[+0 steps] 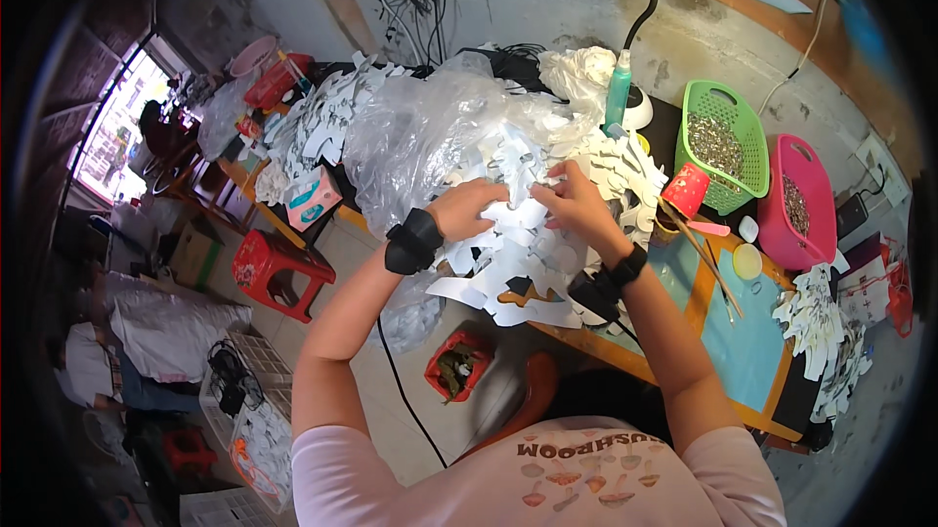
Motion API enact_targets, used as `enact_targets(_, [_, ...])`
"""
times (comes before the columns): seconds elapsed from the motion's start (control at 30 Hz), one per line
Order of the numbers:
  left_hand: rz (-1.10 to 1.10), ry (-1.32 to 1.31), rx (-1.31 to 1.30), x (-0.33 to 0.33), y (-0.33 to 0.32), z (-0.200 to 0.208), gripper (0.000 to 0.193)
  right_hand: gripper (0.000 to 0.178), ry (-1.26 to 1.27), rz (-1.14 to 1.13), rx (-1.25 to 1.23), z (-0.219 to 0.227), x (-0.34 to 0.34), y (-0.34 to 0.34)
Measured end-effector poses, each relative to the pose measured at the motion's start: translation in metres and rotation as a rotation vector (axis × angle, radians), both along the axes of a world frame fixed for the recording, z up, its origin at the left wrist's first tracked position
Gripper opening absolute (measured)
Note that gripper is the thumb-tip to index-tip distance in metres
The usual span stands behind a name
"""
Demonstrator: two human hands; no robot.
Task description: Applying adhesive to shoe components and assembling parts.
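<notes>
Left hand (467,209): your fingers are bent and partly closed, their tips at the white pieces; whether you pinch one cannot be told.
Right hand (576,203): your thumb and forefinger stand a little apart, tips at the same white pieces, near your left hand; whether they grip anything cannot be told.
Wrists: you wear a black band (414,242) on the left one and another on the right.
White pieces (518,239): cut in curved shapes, heaped on the desk (696,307) under and around your hands, reaching its near edge.
Bag (401,136): clear plastic, crumpled, to the left of and beyond your hands.
Bottle (618,92): green, at the far side of the heap, to your right.
Green basket (758,141): right of the bottle, with small shiny bits inside.
Pink basket (806,252): just beside the green basket, farther right, also holding shiny bits.
Cup (687,190): red, near the green basket, on the side toward you.
Tissue box (313,197): on the desk, to your left.
Stool (283,273): red, on the floor (464,424), left of your forearm.
Bin (479,363): red, on the floor, between your arms in view.
</notes>
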State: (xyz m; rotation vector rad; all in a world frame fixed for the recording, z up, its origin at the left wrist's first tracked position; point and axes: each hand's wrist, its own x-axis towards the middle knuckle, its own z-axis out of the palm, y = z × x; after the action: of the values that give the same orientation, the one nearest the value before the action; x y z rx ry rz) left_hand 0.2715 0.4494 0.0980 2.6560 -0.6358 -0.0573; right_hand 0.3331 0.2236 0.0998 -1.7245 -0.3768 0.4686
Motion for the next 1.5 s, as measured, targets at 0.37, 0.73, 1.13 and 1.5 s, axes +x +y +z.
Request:
enact_targets(0.37, [0.187, -0.033, -0.455, 0.0, 0.037, 0.005, 0.044, 0.038, 0.316, -0.006, 0.498, 0.007, 0.035, -0.006])
enact_targets(0.73, [0.206, 0.304, -0.532, 0.043, 0.029, 0.031, 0.055, 0.043, 0.567, 0.284, 1.2, 0.001, 0.012, -0.085])
enact_targets(1.13, [0.663, -0.445, -0.006, 0.109, 0.097, 0.022, 0.045, 0.032, 0.355, 0.179, 1.017, 0.0, -0.06, -0.103])
enact_targets(1.5, [0.734, -0.034, 0.313, 0.155, 0.069, -0.026, 0.063, 0.044, 0.627, 0.002, 1.027, -0.042, -0.066, -0.145])
